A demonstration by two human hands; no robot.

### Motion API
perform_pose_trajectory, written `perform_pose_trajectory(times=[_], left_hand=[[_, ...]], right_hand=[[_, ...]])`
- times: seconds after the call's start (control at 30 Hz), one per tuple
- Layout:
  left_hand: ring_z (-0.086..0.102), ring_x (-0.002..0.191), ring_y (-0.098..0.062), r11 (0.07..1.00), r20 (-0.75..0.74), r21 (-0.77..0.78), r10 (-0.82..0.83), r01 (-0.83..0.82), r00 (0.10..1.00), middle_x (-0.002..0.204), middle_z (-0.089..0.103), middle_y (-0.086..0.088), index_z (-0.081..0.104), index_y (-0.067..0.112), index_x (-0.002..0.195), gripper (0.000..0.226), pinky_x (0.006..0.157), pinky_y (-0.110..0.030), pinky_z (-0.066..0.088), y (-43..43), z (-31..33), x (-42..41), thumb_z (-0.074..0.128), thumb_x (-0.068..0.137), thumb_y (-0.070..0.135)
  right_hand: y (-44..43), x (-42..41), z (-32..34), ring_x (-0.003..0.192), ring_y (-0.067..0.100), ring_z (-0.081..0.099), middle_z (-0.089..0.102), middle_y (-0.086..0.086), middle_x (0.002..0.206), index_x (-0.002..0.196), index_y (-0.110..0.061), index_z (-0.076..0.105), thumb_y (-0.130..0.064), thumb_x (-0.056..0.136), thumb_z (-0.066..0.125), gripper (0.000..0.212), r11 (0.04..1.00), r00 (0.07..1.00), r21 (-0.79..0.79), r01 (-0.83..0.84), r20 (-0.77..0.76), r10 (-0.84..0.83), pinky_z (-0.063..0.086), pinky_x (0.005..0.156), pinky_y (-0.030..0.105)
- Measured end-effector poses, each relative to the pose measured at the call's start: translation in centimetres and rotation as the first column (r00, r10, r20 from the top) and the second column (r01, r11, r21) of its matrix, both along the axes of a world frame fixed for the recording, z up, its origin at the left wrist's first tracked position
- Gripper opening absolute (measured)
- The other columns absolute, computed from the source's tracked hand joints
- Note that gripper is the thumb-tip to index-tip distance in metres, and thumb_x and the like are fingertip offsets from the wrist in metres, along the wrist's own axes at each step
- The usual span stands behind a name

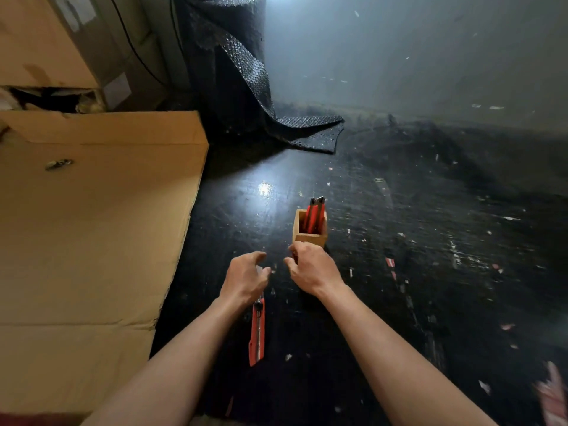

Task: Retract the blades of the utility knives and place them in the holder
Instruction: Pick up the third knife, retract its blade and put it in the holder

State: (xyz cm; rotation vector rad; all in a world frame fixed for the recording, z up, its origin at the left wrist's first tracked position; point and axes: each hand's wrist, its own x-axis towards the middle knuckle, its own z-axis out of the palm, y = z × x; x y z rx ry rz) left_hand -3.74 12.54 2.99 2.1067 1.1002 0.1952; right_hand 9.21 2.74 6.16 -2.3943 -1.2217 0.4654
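A small wooden holder (309, 238) stands on the dark floor with two red utility knives (314, 215) upright in it, black ends up. A third red utility knife (257, 332) lies flat on the floor, pointing away from me. My left hand (246, 279) hovers over its far end with the fingers spread and nothing in them. My right hand (309, 267) is just in front of the holder's base with the fingers curled. A thin dark red sliver shows by its thumb, and I cannot tell whether it grips anything.
A large flat cardboard sheet (92, 226) covers the floor on the left, with cardboard boxes (46, 44) behind it. A roll of black bubble wrap (227, 72) stands at the back, its loose end on the floor. Paper scraps litter the dark floor (430, 241).
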Motion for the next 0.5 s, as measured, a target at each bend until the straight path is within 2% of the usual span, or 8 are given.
perform_pose_trajectory(times=[0.13,0.27,0.4,0.5], left_hand=[[0.072,0.101,-0.02,0.999,-0.073,-0.038,0.035,-0.038,0.997,0.109,0.078,-0.003,0.074,0.016,0.115,0.036,0.088,-0.032,0.057,-1.8,-1.3,-3.7,0.067,0.081,0.027],[0.071,0.105,-0.023,0.991,-0.133,-0.11,0.059,-0.074,0.989,0.11,0.077,-0.007,0.074,0.012,0.114,0.033,0.09,-0.033,0.056,-3.7,-2.8,-6.0,0.07,0.083,0.02],[0.069,0.092,-0.013,0.961,-0.134,-0.244,0.095,-0.126,0.986,0.105,0.078,-0.003,0.076,0.014,0.11,0.024,0.081,-0.023,0.053,-5.3,-4.2,-7.1,0.073,0.086,0.014],[0.066,0.088,-0.008,0.934,-0.098,-0.306,0.162,-0.184,0.982,0.1,0.078,0.001,0.078,0.016,0.107,0.024,0.081,-0.02,0.048,-5.9,-4.7,-7.0,0.074,0.085,0.009]], right_hand=[[-1.4,-4.2,-3.0,0.105,0.031,0.067,0.071,0.011,0.114,0.116,-0.011,0.067,-0.031,0.095,0.061,0.03,0.988,0.997,-0.147,-0.042,-0.076,0.031,0.057,0.087,0.045],[-3.0,-7.7,-5.8,0.096,0.026,0.069,0.071,0.007,0.108,0.109,-0.015,0.069,-0.029,0.093,0.063,0.021,0.963,0.971,-0.265,-0.056,-0.238,-0.009,0.059,0.084,0.044],[-4.4,-9.7,-8.0,0.089,0.017,0.068,0.065,0.002,0.106,0.103,-0.02,0.07,-0.024,0.093,0.065,0.012,0.962,0.926,-0.27,-0.04,-0.373,-0.066,0.061,0.082,0.04],[-4.9,-10.6,-8.7,0.089,0.015,0.065,0.061,0.0,0.105,0.103,-0.02,0.068,-0.024,0.093,0.066,0.011,0.969,0.922,-0.247,0.001,-0.375,-0.097,0.06,0.083,0.038]])
